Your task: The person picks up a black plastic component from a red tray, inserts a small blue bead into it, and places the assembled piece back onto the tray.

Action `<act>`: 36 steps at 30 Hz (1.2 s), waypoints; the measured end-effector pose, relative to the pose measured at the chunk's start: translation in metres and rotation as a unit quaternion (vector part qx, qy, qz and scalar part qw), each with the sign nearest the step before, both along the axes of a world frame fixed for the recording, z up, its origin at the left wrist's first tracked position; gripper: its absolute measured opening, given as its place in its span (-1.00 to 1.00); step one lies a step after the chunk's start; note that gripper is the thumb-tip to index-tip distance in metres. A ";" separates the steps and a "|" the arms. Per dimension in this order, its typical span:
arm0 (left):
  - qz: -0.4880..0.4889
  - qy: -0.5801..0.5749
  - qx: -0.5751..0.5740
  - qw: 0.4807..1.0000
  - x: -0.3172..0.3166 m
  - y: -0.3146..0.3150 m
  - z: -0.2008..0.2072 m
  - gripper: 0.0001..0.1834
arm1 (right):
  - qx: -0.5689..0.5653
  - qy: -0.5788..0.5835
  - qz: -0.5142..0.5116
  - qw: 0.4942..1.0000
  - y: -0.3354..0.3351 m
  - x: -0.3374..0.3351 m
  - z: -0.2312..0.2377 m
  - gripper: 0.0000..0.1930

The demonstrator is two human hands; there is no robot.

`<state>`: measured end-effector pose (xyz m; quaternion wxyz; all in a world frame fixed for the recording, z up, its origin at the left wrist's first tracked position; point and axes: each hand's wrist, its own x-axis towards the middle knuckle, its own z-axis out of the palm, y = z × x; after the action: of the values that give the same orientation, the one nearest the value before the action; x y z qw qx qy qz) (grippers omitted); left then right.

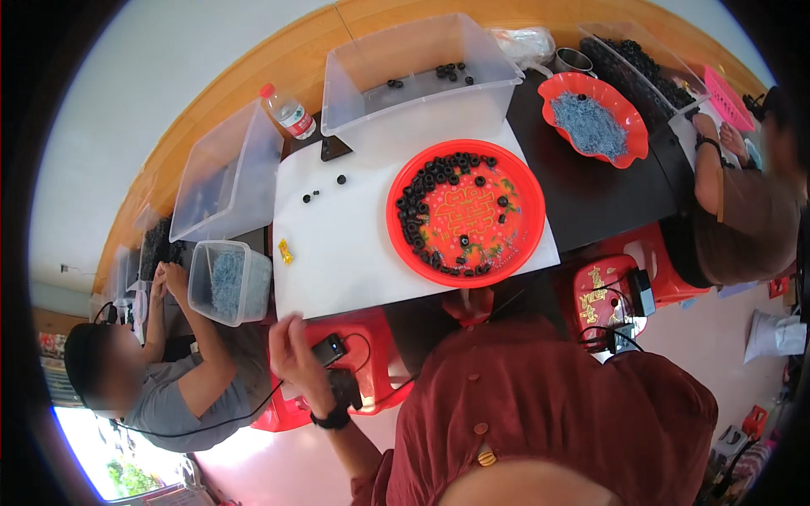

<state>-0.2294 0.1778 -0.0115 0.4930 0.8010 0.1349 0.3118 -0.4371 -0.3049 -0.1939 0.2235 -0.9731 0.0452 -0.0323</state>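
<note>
The left hand [295,350] has its grip closed around a small black cabled device [327,347], off the white table [346,253]; tugging its trailing cable could pull it loose; right hand unseen

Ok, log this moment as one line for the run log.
left hand: holds small black device over red stool | right hand: not in view | red tray of black rings: untouched on white table
</note>
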 end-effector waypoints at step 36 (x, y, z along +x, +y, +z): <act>-0.340 -0.004 -0.008 0.940 0.083 -0.161 0.012 -0.79 | 0.364 -0.117 0.129 0.915 0.118 0.241 0.224 -0.81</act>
<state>-0.1465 0.0172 0.0004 0.5769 0.7937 -0.1449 0.1272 -0.1957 -0.1867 0.0299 0.5681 -0.8110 -0.0989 -0.0984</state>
